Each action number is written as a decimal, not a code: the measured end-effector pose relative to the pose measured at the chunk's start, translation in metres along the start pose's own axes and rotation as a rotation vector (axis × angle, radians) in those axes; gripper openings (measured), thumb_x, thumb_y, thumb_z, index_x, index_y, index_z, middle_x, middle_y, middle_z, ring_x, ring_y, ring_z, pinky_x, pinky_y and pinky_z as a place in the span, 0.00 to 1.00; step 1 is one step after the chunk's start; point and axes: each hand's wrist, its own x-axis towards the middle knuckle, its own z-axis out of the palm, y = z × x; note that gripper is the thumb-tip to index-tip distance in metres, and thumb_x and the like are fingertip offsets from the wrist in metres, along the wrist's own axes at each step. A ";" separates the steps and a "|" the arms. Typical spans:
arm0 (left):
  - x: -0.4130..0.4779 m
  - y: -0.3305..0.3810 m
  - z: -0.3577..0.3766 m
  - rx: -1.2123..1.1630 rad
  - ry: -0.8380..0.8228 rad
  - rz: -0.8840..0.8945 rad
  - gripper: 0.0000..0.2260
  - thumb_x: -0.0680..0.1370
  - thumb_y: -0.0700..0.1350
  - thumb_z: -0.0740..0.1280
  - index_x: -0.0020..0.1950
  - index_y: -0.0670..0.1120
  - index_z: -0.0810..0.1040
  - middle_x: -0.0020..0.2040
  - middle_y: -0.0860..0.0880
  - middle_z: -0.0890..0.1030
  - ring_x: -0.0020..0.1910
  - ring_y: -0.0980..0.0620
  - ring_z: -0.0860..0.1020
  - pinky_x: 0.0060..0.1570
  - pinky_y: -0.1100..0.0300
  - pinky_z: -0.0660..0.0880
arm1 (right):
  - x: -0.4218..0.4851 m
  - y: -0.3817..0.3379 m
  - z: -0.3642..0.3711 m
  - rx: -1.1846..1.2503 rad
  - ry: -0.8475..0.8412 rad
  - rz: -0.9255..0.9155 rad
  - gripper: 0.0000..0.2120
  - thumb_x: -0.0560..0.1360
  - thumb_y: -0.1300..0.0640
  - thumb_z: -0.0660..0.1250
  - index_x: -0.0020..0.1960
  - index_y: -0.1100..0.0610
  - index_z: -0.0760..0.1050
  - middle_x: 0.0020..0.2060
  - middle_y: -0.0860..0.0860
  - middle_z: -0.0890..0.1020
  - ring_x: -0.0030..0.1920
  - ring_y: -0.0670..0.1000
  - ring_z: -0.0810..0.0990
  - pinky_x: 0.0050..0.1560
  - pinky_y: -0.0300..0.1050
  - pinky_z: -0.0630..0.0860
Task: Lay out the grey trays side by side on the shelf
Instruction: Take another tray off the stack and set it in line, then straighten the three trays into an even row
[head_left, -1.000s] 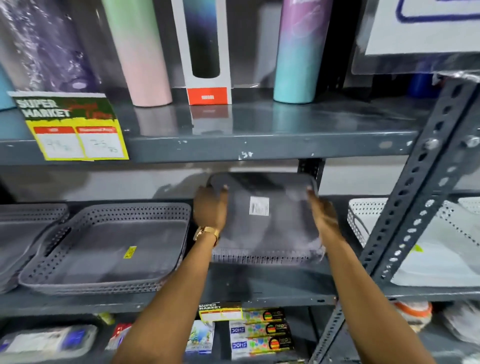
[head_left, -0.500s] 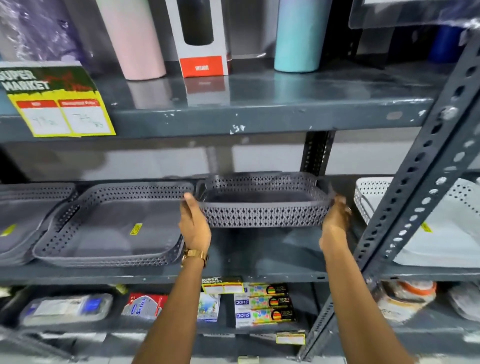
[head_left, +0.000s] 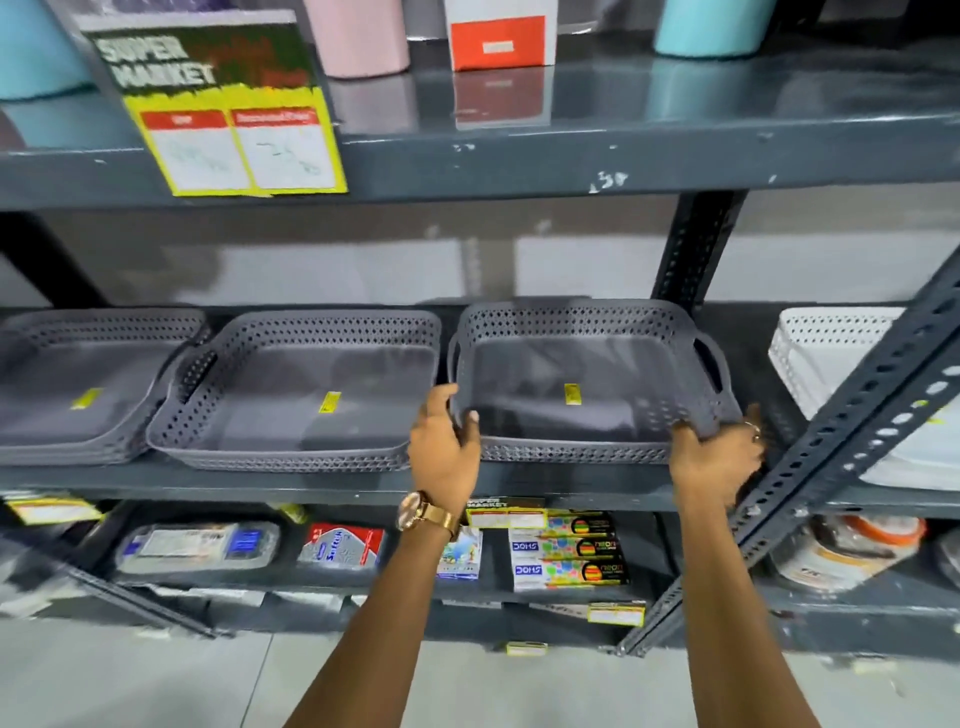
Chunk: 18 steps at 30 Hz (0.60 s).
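A grey perforated tray (head_left: 582, 332) sits open side up on the middle shelf (head_left: 322, 480), right of centre. My left hand (head_left: 441, 441) grips its front left corner and my right hand (head_left: 717, 452) grips its front right corner. Just to its left lies a second grey tray (head_left: 311, 332), tilted slightly against a stack of grey trays (head_left: 78, 338) at the far left. Each tray has a small yellow sticker on its floor.
A white perforated tray (head_left: 821, 338) stands to the right, behind a slanted metal upright (head_left: 852, 415). The shelf above (head_left: 571, 156) holds tumblers, a boxed bottle and a yellow price sign (head_left: 234, 140). Boxes and packets fill the lower shelf.
The tray was turned from upside down to open side up, then lowered onto the shelf beside the other tray. Both hands shifted from its sides to its front corners.
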 end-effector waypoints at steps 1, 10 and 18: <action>-0.003 0.002 -0.009 -0.016 -0.008 0.038 0.14 0.76 0.43 0.65 0.61 0.44 0.72 0.47 0.42 0.81 0.40 0.48 0.77 0.40 0.54 0.76 | -0.010 -0.006 0.003 -0.078 0.038 -0.109 0.36 0.70 0.60 0.70 0.73 0.66 0.59 0.71 0.66 0.65 0.72 0.65 0.63 0.71 0.58 0.63; 0.043 -0.085 -0.160 0.228 0.099 0.232 0.15 0.74 0.50 0.65 0.59 0.47 0.73 0.53 0.43 0.79 0.49 0.40 0.78 0.48 0.48 0.76 | -0.147 -0.099 0.105 -0.218 -0.495 -0.501 0.39 0.72 0.39 0.66 0.70 0.66 0.65 0.66 0.64 0.74 0.67 0.62 0.72 0.64 0.52 0.69; 0.119 -0.214 -0.263 0.542 -0.203 -0.295 0.33 0.73 0.57 0.67 0.70 0.38 0.62 0.66 0.33 0.70 0.65 0.33 0.69 0.64 0.42 0.68 | -0.180 -0.095 0.160 -0.586 -0.438 -0.316 0.34 0.71 0.34 0.62 0.62 0.62 0.70 0.62 0.63 0.77 0.63 0.64 0.75 0.63 0.58 0.70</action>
